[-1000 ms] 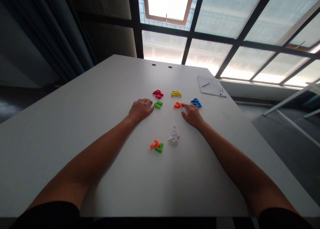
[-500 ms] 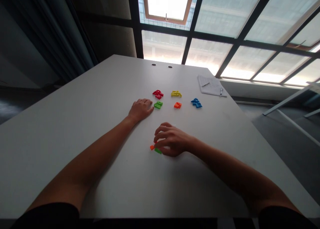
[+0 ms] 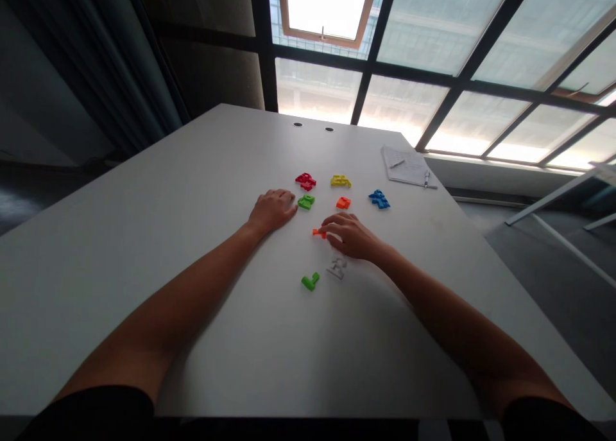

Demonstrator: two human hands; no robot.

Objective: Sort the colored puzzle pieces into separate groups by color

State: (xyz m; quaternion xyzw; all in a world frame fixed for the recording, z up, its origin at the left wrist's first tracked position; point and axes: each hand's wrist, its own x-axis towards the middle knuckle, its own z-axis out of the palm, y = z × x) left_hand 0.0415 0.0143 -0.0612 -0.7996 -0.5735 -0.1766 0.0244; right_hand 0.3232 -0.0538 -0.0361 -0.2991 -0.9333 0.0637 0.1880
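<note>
My right hand (image 3: 350, 234) is closed in a pinch on a small orange piece (image 3: 318, 232), held just above the white table (image 3: 192, 190). Beyond it lies another orange piece (image 3: 343, 202). My left hand (image 3: 272, 210) rests on the table with fingers curled, its fingertips beside a green pile (image 3: 305, 201). A lone green piece (image 3: 310, 280) lies nearer me, and white pieces (image 3: 337, 266) lie partly under my right wrist. Farther back sit a red pile (image 3: 305, 181), a yellow pile (image 3: 340, 181) and a blue pile (image 3: 379, 199).
Papers with a pen (image 3: 408, 165) lie at the table's far right corner. Two cable holes (image 3: 313, 126) sit near the far edge. Large windows stand behind the table, dark curtains to the left.
My right hand went from the far orange piece down to the near orange and green pieces, took the orange one and carried it up toward the far orange piece. The left hand stayed still.
</note>
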